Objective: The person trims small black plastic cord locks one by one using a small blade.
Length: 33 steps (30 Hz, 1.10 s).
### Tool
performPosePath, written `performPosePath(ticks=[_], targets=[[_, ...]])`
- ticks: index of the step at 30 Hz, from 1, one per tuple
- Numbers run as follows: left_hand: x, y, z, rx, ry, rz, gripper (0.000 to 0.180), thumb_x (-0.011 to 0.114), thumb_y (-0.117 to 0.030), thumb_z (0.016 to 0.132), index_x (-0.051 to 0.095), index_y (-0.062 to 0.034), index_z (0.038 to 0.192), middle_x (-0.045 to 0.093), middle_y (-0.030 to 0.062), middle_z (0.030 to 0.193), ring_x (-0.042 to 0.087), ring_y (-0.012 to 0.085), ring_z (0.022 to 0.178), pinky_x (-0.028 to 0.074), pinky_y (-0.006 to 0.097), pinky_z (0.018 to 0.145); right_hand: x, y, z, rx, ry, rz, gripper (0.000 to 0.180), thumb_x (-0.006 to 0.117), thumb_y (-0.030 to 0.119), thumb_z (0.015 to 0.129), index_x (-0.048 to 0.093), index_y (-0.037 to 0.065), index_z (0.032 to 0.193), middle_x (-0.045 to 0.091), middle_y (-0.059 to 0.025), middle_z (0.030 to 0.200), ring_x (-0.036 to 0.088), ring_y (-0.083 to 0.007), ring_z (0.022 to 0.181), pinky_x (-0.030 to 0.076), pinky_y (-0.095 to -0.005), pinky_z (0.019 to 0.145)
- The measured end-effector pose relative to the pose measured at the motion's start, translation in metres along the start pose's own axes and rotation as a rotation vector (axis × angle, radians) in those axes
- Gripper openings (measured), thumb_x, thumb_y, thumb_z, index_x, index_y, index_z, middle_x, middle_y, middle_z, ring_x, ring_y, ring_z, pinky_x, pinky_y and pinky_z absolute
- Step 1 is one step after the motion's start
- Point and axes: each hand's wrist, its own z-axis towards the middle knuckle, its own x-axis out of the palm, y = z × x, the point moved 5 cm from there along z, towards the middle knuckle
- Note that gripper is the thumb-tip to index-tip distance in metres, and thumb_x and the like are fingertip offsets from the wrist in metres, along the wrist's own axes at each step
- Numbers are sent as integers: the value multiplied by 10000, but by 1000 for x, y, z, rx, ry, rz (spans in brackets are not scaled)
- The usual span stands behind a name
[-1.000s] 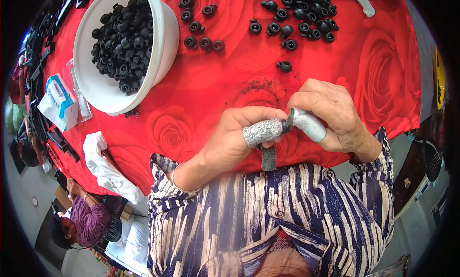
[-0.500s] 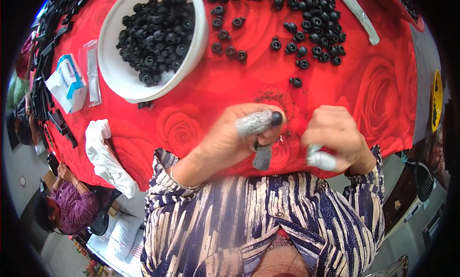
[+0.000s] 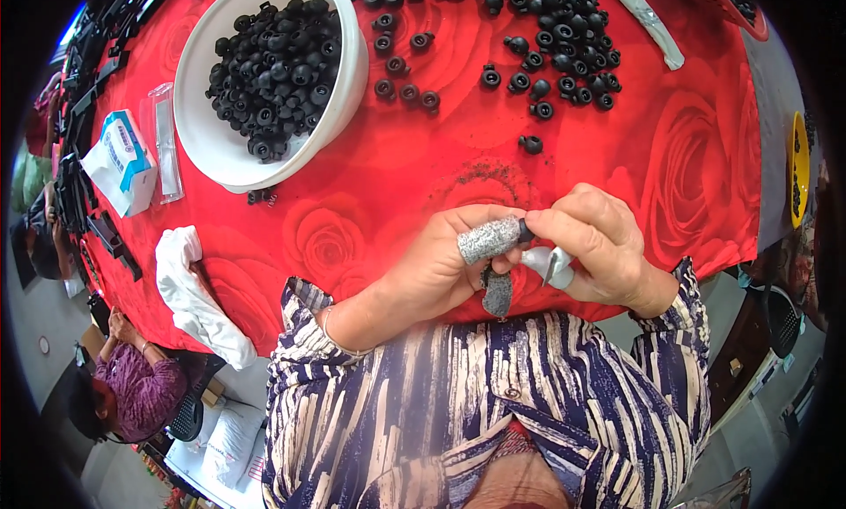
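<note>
My left hand (image 3: 432,267) is closed on a small round black plastic part (image 3: 526,230), pinched at its fingertips. Grey fabric sleeves cover its index finger and thumb. Close against it, my right hand (image 3: 599,245) is closed, its fingertips touching the black part. White wrapping (image 3: 559,269) covers my right thumb, and a thin metallic strip (image 3: 551,266) like a small blade shows beside it. Matching black parts (image 3: 573,46) lie loose on the red rose-patterned cloth (image 3: 423,165) beyond my hands. Many more fill a white bowl (image 3: 354,86) at the far left.
At left are a tissue box (image 3: 123,165), a clear plastic packet (image 3: 167,143) and a crumpled white cloth (image 3: 194,293). A long white wrapped item (image 3: 648,24) lies at the far right. A yellow dish (image 3: 799,170) stands beyond the right edge. Another person (image 3: 141,377) sits at left.
My right hand has moved left and inward to meet the left hand at the black part. My left hand has shifted slightly right. The whole view has moved a little.
</note>
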Motion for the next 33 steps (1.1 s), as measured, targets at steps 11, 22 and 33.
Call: performPosePath(ticks=[11,22,33], targets=[[-1,4,0,-13,59,112,264,605,-171,895,613,11,1086,607,23,908,534,85,774,448,217,698,2,10,-6,-275,34,-212,479,589,107,449,638,-52,898,494,-38,683,458,-132,522,304,-264,424],[8,-7,-6,121,-31,269,253,635,-87,864,627,-8,1104,648,54,949,578,91,780,477,220,697,-3,0,-5,-62,-4,-56,253,741,83,706,605,-9,899,534,-59,695,494,-164,496,382,-294,420],[5,-9,-5,91,19,168,236,642,-22,839,623,30,1069,661,111,986,634,143,856,515,250,771,-3,-1,-8,-54,27,19,354,755,-26,644,600,-21,962,543,-75,707,517,-176,521,376,-287,432]])
